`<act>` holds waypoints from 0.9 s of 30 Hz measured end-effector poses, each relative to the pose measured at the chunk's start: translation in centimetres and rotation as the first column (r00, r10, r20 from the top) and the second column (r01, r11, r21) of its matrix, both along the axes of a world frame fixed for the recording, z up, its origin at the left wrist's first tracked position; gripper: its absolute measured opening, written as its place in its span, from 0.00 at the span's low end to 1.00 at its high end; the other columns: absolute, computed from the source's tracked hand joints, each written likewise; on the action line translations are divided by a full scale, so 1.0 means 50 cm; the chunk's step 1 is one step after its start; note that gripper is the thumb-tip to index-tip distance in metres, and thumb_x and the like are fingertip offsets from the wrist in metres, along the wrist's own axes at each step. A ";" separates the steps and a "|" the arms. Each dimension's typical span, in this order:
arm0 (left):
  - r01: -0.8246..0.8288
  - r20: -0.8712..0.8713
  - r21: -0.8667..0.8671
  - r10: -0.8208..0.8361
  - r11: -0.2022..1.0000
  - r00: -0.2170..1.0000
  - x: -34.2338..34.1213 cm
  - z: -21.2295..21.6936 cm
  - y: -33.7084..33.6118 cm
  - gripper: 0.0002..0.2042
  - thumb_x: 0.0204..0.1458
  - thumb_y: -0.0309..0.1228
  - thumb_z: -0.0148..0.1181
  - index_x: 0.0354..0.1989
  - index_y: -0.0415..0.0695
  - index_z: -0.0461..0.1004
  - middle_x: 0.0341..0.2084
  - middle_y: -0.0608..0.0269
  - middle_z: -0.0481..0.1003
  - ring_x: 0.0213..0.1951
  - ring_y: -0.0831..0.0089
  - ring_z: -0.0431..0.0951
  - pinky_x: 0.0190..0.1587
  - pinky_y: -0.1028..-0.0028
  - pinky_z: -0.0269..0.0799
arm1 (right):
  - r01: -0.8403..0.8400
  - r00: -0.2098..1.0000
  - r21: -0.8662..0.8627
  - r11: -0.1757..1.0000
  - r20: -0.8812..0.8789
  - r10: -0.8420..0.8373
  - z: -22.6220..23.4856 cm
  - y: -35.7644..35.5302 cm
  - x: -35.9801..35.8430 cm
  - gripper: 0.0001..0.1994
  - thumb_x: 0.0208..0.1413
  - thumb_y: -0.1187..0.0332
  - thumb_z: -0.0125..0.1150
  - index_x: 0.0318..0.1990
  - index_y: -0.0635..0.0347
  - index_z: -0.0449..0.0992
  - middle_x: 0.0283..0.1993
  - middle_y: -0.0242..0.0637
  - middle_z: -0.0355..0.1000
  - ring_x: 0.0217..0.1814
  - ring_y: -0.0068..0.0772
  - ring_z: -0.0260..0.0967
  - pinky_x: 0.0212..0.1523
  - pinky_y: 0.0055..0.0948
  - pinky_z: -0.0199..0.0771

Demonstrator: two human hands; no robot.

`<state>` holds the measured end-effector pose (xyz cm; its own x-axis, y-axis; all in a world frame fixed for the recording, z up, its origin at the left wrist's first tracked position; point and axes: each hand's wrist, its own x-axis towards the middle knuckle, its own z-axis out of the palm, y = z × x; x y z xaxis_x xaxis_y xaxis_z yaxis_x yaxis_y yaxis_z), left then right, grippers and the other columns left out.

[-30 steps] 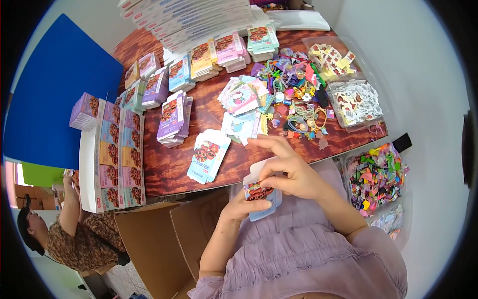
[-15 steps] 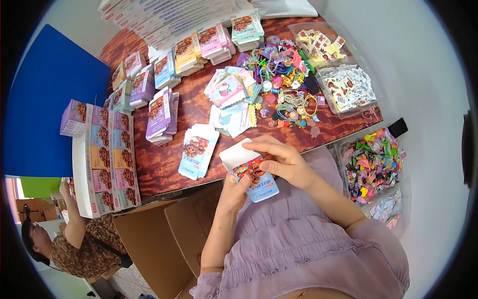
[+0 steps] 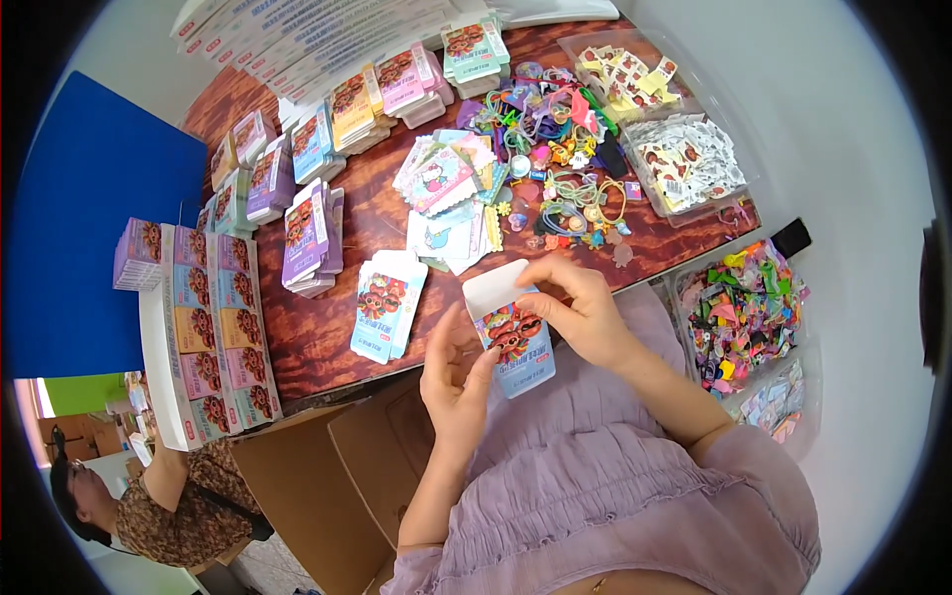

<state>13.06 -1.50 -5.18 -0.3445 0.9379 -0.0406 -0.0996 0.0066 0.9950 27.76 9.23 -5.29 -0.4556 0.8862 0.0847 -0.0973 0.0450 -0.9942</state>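
Note:
A flat light-blue card box point(image 3: 518, 355) with red cartoon figures is held over my lap, just off the table's front edge. Its white top flap point(image 3: 496, 288) is raised. My right hand point(image 3: 585, 312) pinches it near the upper right corner, thumb on the front. On the other side, my left hand point(image 3: 453, 375) has its fingers spread apart, with the thumb tip at the box's left edge; whether it touches is hard to tell. A stack of similar blue boxes point(image 3: 387, 309) lies on the table beyond my left hand, and loose picture cards point(image 3: 443, 188) lie farther back.
Small colourful trinkets point(image 3: 555, 139) heap beside the cards. Clear trays of small packets point(image 3: 689, 164) sit at right, with a bin of plastic bits point(image 3: 744, 322) below. Stacked coloured boxes point(image 3: 309, 233) line the left. A cardboard carton point(image 3: 297, 496) stands below; another person point(image 3: 164, 506) works at far left.
My left hand has loosened from the box, and its fingers have spread apart. The right hand has shifted slightly right with the box, which now hangs more upright.

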 end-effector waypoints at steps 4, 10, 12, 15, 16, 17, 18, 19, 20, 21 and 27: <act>0.006 -0.514 0.095 0.044 0.995 0.857 -0.009 -0.007 0.003 0.23 0.53 0.14 0.60 0.59 0.35 0.69 0.46 0.57 0.74 0.44 0.73 0.76 0.42 0.75 0.79 | -0.011 1.000 -0.012 1.000 -0.006 0.011 -0.012 0.003 0.005 0.07 0.58 0.76 0.64 0.41 0.65 0.73 0.33 0.29 0.72 0.35 0.16 0.69 0.36 0.19 0.70; 0.162 -0.370 -0.074 -0.178 0.984 0.912 -0.046 0.003 0.003 0.22 0.54 0.13 0.59 0.59 0.37 0.68 0.46 0.60 0.71 0.44 0.75 0.74 0.46 0.75 0.77 | -0.073 0.997 0.035 0.997 -0.014 0.074 -0.011 0.008 0.010 0.09 0.57 0.77 0.63 0.45 0.65 0.76 0.36 0.32 0.74 0.38 0.18 0.71 0.37 0.22 0.72; 0.145 -0.284 -0.030 -0.147 0.989 0.947 -0.047 -0.020 0.003 0.24 0.53 0.13 0.60 0.59 0.37 0.66 0.45 0.58 0.72 0.44 0.74 0.75 0.43 0.75 0.78 | -0.105 0.994 0.049 0.993 0.033 0.104 0.006 0.014 0.007 0.09 0.57 0.77 0.63 0.45 0.65 0.77 0.38 0.33 0.75 0.40 0.19 0.71 0.38 0.22 0.72; 0.121 -0.180 -0.011 -0.121 0.993 0.976 -0.048 -0.021 0.001 0.27 0.52 0.13 0.61 0.61 0.39 0.60 0.43 0.56 0.73 0.44 0.72 0.76 0.42 0.74 0.79 | -0.195 0.981 0.189 0.962 0.038 0.191 -0.010 0.036 0.006 0.08 0.56 0.78 0.63 0.44 0.66 0.78 0.42 0.35 0.77 0.43 0.20 0.72 0.39 0.23 0.73; 0.123 -0.164 -0.036 -0.127 0.992 0.978 -0.047 -0.017 0.001 0.30 0.52 0.12 0.60 0.62 0.42 0.57 0.42 0.56 0.72 0.45 0.70 0.76 0.44 0.74 0.79 | -0.240 0.968 0.314 0.918 0.005 0.251 -0.021 0.040 0.007 0.07 0.56 0.78 0.63 0.42 0.66 0.78 0.43 0.37 0.77 0.43 0.20 0.72 0.39 0.23 0.73; 0.123 -0.162 -0.036 -0.128 0.992 0.979 -0.046 -0.012 0.004 0.30 0.52 0.12 0.60 0.62 0.42 0.57 0.42 0.56 0.72 0.45 0.70 0.76 0.44 0.74 0.79 | -0.240 0.968 0.314 0.919 0.007 0.251 -0.028 0.037 0.003 0.07 0.56 0.78 0.63 0.42 0.66 0.78 0.43 0.37 0.77 0.43 0.20 0.72 0.39 0.23 0.73; 0.142 -0.205 -0.058 -0.151 0.988 0.967 -0.046 -0.007 0.007 0.30 0.52 0.12 0.61 0.62 0.42 0.56 0.42 0.56 0.73 0.44 0.70 0.77 0.43 0.74 0.78 | -0.229 0.971 0.233 0.945 -0.005 0.237 -0.035 0.030 -0.004 0.06 0.55 0.78 0.63 0.40 0.66 0.78 0.42 0.36 0.77 0.41 0.19 0.72 0.39 0.22 0.73; 0.160 -0.247 -0.081 -0.175 0.984 0.953 -0.047 -0.005 0.009 0.31 0.52 0.12 0.61 0.63 0.42 0.55 0.42 0.56 0.73 0.43 0.70 0.78 0.41 0.74 0.78 | -0.217 0.975 0.150 0.964 -0.017 0.222 -0.037 0.024 -0.010 0.04 0.55 0.79 0.64 0.38 0.67 0.78 0.40 0.35 0.77 0.40 0.18 0.72 0.38 0.21 0.73; 0.159 -0.246 -0.081 -0.175 0.984 0.953 -0.051 -0.008 0.007 0.31 0.52 0.12 0.61 0.63 0.42 0.55 0.42 0.56 0.73 0.43 0.70 0.78 0.41 0.74 0.78 | -0.218 0.975 0.151 0.964 -0.016 0.222 -0.034 0.020 -0.014 0.04 0.55 0.79 0.64 0.38 0.67 0.78 0.40 0.35 0.77 0.40 0.18 0.72 0.38 0.21 0.73; 0.170 -0.272 -0.108 -0.194 0.979 0.943 -0.058 -0.011 0.004 0.32 0.52 0.12 0.61 0.64 0.42 0.54 0.43 0.55 0.74 0.42 0.70 0.78 0.40 0.75 0.78 | -0.201 0.980 -0.020 0.979 -0.015 0.201 -0.027 0.015 -0.019 0.03 0.55 0.78 0.64 0.36 0.66 0.77 0.38 0.33 0.76 0.38 0.17 0.72 0.37 0.20 0.72; 0.183 -0.250 -0.122 -0.209 0.975 0.945 -0.049 -0.005 -0.003 0.37 0.52 0.13 0.62 0.68 0.43 0.50 0.42 0.54 0.75 0.42 0.70 0.79 0.38 0.76 0.78 | -0.160 0.984 -0.244 0.956 0.040 0.175 -0.020 0.025 -0.010 0.03 0.54 0.76 0.67 0.33 0.66 0.78 0.35 0.30 0.76 0.34 0.15 0.71 0.36 0.20 0.72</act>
<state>10.62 -1.62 -5.42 -0.1645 0.9841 -0.0670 0.1749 0.0959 0.9799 27.29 10.48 -6.27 -0.5967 0.7878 -0.1528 -0.0222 -0.2066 -0.9782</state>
